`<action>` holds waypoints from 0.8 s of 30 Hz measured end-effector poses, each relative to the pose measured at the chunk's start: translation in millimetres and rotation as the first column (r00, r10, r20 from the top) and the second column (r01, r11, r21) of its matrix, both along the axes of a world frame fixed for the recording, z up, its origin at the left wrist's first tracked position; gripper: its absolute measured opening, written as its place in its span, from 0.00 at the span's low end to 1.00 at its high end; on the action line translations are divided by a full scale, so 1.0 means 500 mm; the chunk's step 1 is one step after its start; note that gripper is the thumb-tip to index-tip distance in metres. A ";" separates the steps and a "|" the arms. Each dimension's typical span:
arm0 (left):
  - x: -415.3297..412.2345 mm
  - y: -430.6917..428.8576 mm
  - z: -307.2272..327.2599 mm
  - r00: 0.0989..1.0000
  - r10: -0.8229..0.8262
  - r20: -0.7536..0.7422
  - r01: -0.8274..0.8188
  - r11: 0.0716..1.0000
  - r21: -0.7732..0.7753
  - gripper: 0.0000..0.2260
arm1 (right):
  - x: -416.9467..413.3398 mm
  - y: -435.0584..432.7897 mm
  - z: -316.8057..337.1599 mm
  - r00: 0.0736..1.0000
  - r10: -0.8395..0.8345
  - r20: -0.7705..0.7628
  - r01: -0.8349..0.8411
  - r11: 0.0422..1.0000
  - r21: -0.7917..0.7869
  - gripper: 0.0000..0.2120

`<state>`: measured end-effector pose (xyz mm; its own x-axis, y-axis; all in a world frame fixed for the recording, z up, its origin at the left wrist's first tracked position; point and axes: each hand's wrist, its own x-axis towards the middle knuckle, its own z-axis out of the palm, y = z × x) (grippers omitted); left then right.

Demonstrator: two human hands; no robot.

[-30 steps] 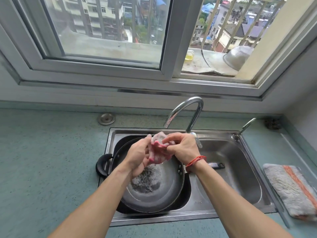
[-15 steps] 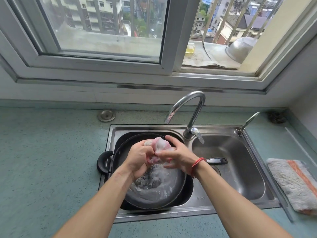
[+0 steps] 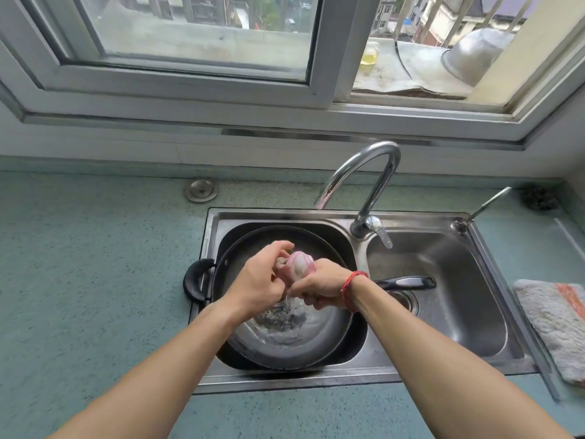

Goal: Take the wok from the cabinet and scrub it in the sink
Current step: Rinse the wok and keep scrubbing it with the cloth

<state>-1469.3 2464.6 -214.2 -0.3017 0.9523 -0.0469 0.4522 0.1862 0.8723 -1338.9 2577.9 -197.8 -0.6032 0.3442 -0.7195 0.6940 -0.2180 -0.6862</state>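
Note:
A dark wok [image 3: 319,346] lies in the left basin of the steel double sink [image 3: 443,378], with a loop handle [image 3: 194,278] over the left rim and a long black handle [image 3: 408,282] reaching over the right basin. Foamy grey water pools in its bottom. Above the wok, my left hand [image 3: 258,286] and my right hand [image 3: 319,288] both grip a bunched pink cloth [image 3: 297,266]. Water drips from the cloth into the wok. A red string circles my right wrist.
A curved chrome faucet [image 3: 370,185] arches over the divider, spout toward the left basin. A small tap [image 3: 484,204] stands at the sink's back right corner. A grey and orange towel [image 3: 557,324] lies on the teal counter [image 3: 95,280] at right. A window runs behind.
My hands have twisted the pink cloth tighter and sit lower over the wok, the right hand turned down. The view has tilted down slightly, with the sink nearer the middle.

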 end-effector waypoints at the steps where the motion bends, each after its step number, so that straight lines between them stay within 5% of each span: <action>1: -0.002 -0.006 -0.009 0.987 -0.102 -0.123 0.106 0.994 0.027 0.30 | -0.004 0.005 -0.001 1.000 0.016 0.023 -0.016 1.000 0.006 0.09; 3: -0.005 -0.012 -0.041 0.878 -0.268 -0.396 0.291 0.957 -0.002 0.35 | -0.012 0.013 -0.006 0.995 0.072 0.064 -0.073 0.997 0.014 0.11; 5: -0.007 -0.005 -0.073 0.731 -0.258 -0.632 0.305 0.952 -0.037 0.33 | -0.023 0.016 -0.010 0.984 0.142 0.110 -0.147 0.988 0.038 0.13; 10: -0.007 0.032 -0.081 0.575 -0.150 -0.804 0.369 0.925 0.090 0.28 | -0.052 0.017 -0.008 0.918 0.348 0.191 -0.348 0.937 -0.033 0.20; 14: -0.014 0.043 -0.073 0.601 -0.203 -0.774 0.364 0.931 0.039 0.12 | -0.061 0.024 -0.011 0.905 0.343 0.249 -0.362 0.931 0.033 0.16; 19: -0.008 0.062 -0.068 0.697 -0.359 -0.621 0.195 0.928 -0.318 0.10 | -0.073 0.028 -0.019 0.891 0.329 0.312 -0.416 0.867 0.273 0.07; 21: -0.005 0.067 -0.066 0.742 -0.365 -0.563 0.155 0.909 -0.386 0.09 | -0.073 0.025 -0.024 0.862 0.352 0.366 -0.489 0.766 0.416 0.06; 24: -0.007 0.069 -0.065 0.818 -0.341 -0.463 0.124 0.891 -0.437 0.06 | -0.071 0.006 -0.034 0.801 0.374 0.468 -0.599 0.494 0.630 0.09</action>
<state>-1472.7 2499.2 -246.7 -0.1549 0.9371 -0.3127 0.8827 0.2734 0.3822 -1374.2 2581.1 -214.9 -0.6922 0.5094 -0.5113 0.6834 0.6904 -0.2373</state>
